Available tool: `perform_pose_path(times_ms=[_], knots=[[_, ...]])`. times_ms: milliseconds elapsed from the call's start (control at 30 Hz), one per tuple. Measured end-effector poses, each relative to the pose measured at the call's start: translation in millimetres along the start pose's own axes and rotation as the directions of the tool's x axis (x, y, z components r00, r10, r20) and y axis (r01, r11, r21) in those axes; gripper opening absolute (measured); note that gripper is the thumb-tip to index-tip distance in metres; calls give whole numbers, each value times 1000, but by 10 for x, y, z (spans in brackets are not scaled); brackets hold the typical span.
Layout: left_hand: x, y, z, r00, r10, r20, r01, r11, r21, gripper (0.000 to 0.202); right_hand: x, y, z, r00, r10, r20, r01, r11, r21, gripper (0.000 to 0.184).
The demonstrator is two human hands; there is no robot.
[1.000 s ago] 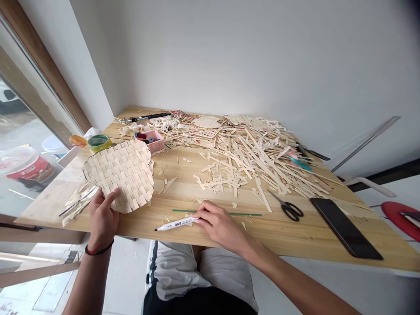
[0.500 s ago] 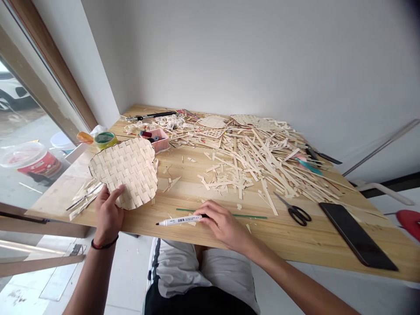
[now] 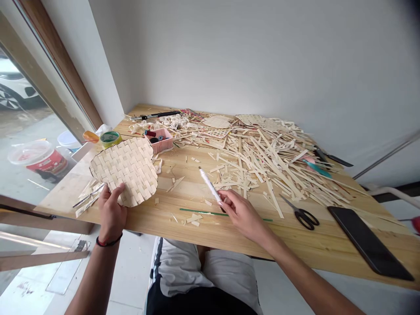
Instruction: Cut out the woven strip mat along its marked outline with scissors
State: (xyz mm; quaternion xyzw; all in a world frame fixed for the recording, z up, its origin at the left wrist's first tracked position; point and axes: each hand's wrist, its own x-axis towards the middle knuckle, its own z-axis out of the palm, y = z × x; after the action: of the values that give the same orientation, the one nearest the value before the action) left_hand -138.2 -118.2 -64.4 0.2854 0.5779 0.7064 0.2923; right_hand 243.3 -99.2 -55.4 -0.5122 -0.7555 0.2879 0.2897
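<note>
A woven piece of pale flat strips (image 3: 126, 168), with a dark line along its wavy edge, is raised at the left side of the table. My left hand (image 3: 113, 205) is closed on its lower edge, thumb on the front face. My right hand (image 3: 238, 210) pinches a white marker (image 3: 209, 183) near its back end. The marker's dark tip points up and away from me, above the table. Under the right hand lies a thin green strip (image 3: 200, 211), partly hidden by it. Small pale offcuts (image 3: 194, 218) are scattered beside this strip.
A large heap of pale strips (image 3: 262, 153) covers the back and right. Scissors (image 3: 303, 215) and a black phone (image 3: 367, 240) lie at the right front. A pink box (image 3: 162, 142) with thread spools and a tape roll (image 3: 110, 138) stand at the back left.
My right hand has moved right and slightly up, swinging the marker from pointing left to pointing up and away. The left hand still grips the woven piece, nearly unmoved.
</note>
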Motion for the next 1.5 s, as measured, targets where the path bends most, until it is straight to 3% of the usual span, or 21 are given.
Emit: perform_pose_path(times_ms=[167, 300, 467, 533, 600, 633, 700, 767, 833, 900, 1000, 1067, 1167, 1267, 1367, 1500], knots=[[-60, 43, 96, 990, -80, 117, 91, 992, -90, 37, -114, 96, -45, 993, 98, 69, -111, 968, 225, 34], [-90, 33, 82, 962, -72, 265, 83, 996, -31, 42, -183, 153, -92, 984, 157, 89, -181, 851, 493, 49], [-147, 17, 233, 880, -173, 442, 152, 985, 83, 52, -182, 110, -136, 953, 291, 82, -244, 580, 777, 55], [-145, 36, 319, 837, -198, 510, 129, 977, 168, 53, -174, 81, -147, 944, 322, 65, -238, 533, 812, 59], [-107, 75, 364, 819, -208, 534, 52, 955, 291, 54, -181, 68, -161, 944, 326, 45, -228, 547, 806, 63], [-78, 101, 365, 828, -201, 523, 10, 939, 345, 56, -191, 71, -168, 947, 321, 35, -221, 566, 794, 64], [-27, 161, 336, 886, -139, 441, -74, 899, 431, 59, -224, 88, -172, 950, 313, 14, -211, 605, 768, 65], [-39, 220, 303, 955, 19, 296, -167, 859, 484, 61, -261, 99, -146, 950, 311, -5, -200, 625, 755, 65], [-167, 265, 325, 960, 169, 221, -260, 828, 497, 58, -290, 69, -73, 957, 290, -2, -189, 629, 754, 64], [-415, 287, 436, 918, 138, 371, -293, 867, 403, 55, -305, -27, 46, 971, 234, 42, -187, 642, 743, 63], [-881, 279, 739, 707, -4, 707, -239, 940, 244, 51, -308, -288, 253, 979, 138, 147, -201, 715, 670, 57], [-1125, 258, 943, 616, -31, 787, -184, 966, 182, 48, -309, -480, 343, 977, 96, 190, -192, 777, 599, 50], [-1272, 235, 1103, 647, -32, 762, -114, 984, 137, 49, -341, -645, 311, 968, 21, 248, -141, 869, 475, 37], [-1213, 236, 1052, 648, 16, 761, -154, 982, 111, 49, -434, -579, 85, 958, -9, 286, -86, 945, 317, 28], [-1106, 256, 898, 575, -23, 818, -273, 937, 218, 46, -562, -390, -208, 971, 18, 239, -74, 971, 226, 37], [-1064, 288, 725, 465, -7, 885, -514, 812, 276, 41, -680, -265, -505, 970, 69, 234, -152, 923, 355, 44]])
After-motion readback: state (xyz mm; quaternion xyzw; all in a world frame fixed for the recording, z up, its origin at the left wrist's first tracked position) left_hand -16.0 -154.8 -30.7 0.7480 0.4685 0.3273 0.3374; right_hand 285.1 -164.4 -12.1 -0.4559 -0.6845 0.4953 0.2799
